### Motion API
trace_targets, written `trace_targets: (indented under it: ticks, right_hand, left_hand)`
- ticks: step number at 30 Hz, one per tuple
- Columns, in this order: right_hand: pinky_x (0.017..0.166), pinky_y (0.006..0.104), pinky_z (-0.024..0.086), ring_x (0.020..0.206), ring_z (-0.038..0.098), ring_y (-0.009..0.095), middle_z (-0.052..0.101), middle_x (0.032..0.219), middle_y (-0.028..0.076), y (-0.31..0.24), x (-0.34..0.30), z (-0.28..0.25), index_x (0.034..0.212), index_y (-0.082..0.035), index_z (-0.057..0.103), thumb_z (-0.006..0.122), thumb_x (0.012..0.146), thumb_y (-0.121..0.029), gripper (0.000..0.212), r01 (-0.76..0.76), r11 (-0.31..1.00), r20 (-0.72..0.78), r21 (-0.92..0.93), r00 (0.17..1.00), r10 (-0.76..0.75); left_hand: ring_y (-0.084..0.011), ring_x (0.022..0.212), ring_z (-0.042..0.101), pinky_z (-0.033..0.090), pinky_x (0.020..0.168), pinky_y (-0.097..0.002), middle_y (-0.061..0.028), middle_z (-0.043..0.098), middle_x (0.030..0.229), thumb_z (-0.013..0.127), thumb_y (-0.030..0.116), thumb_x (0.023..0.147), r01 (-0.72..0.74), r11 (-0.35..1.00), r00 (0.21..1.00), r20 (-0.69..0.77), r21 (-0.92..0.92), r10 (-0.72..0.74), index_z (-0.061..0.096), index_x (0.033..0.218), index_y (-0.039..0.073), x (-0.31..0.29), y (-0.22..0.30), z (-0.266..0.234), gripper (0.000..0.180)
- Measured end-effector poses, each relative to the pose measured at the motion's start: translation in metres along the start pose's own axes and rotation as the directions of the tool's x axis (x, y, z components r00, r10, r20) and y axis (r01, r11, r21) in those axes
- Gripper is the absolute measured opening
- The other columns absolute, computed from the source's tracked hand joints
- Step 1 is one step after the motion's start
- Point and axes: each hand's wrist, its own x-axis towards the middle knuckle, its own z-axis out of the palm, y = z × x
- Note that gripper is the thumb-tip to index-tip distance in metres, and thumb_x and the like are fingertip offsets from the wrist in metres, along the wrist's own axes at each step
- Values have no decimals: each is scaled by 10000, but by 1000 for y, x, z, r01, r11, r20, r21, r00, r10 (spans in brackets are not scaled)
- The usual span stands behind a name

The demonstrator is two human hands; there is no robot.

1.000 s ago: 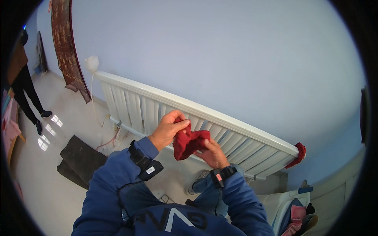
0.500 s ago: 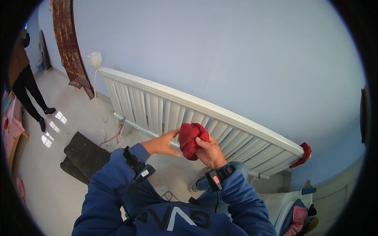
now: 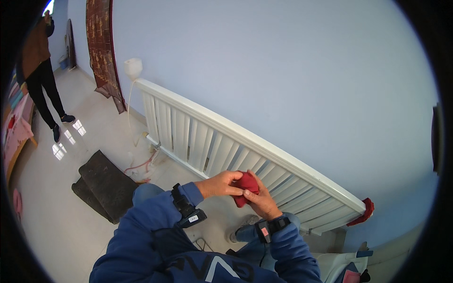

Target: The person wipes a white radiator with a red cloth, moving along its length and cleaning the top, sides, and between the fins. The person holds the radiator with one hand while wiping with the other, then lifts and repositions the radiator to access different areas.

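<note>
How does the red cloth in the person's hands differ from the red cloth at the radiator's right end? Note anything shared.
Contact: the left hand and right hand hold the held cloth; no hand touches the end cloth, which sits at the radiator.
Shape: the held cloth is bunched compactly; the end cloth forms a crinkled strip.
Shared: both are red.

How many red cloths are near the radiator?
2: one red cloth between the left hand and right hand, another red cloth at the right end of the radiator; more may be hidden.
</note>
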Motion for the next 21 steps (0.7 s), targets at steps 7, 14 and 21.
trace_targets:
  ticks: [7,14,21]
  right_hand:
    - [1004,370,488,1172,596,233,604,1287,121,-48,12,7,1373,-14,512,691,815,58,591,286,877,-208,-386,899,-385]
    - [985,436,488,1186,574,400,545,1321,239,-100,90,-16,1467,-35,391,751,769,-54,786,143,-11,130,-990,863,-488]
    - [991,463,479,1183,539,449,492,1378,264,-67,208,56,1406,-32,445,778,762,-87,727,398,-379,523,-835,788,-325]
  left_hand:
    - [-229,958,702,581,746,-360,-124,651,1162,653,213,956,116,974,857,-476,-195,-198,550,1301,45,-27,-1,-66,397]
    - [-214,983,680,552,782,-365,-91,656,1142,697,251,927,-28,963,732,-661,-269,-163,526,1327,86,-33,-66,-99,465]
    - [-192,959,681,535,752,-323,-78,666,1100,695,224,913,31,942,740,-626,-334,-246,531,1308,59,-17,-86,-94,459]
